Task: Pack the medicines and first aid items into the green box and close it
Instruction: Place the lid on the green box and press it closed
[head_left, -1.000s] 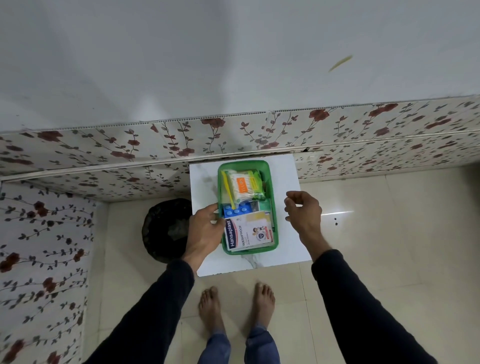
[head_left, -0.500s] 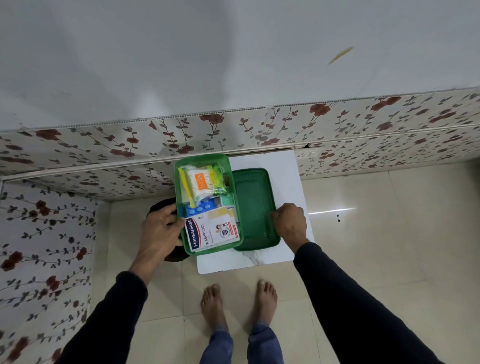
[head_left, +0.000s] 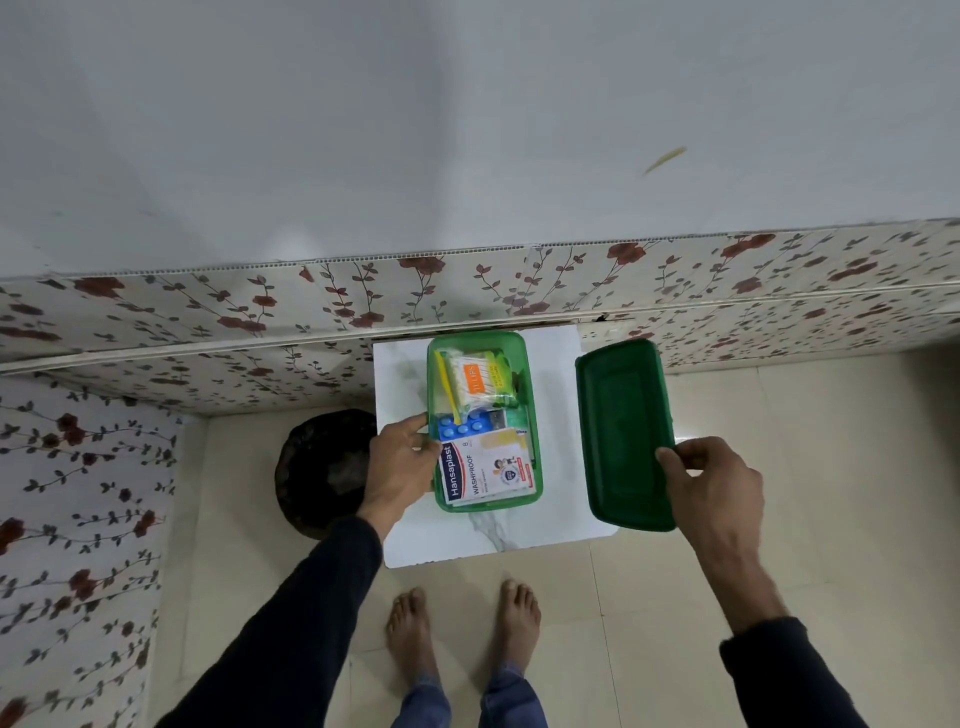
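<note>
The green box stands uncovered on the small white table. Inside lie a Hansaplast plaster pack, a blue blister strip and a cotton-bud pack with a yellow stick beside it. My left hand grips the box's left wall. My right hand holds the dark green lid by its right edge, lifted off to the right of the box and overhanging the table's right side.
A black round bin sits on the floor left of the table. A flowered wall panel runs behind the table and along the left. My bare feet stand on the tiled floor in front.
The box moved from the table's left side back to its middle in my left hand. My right hand lifted the lid off the table and carried it right.
</note>
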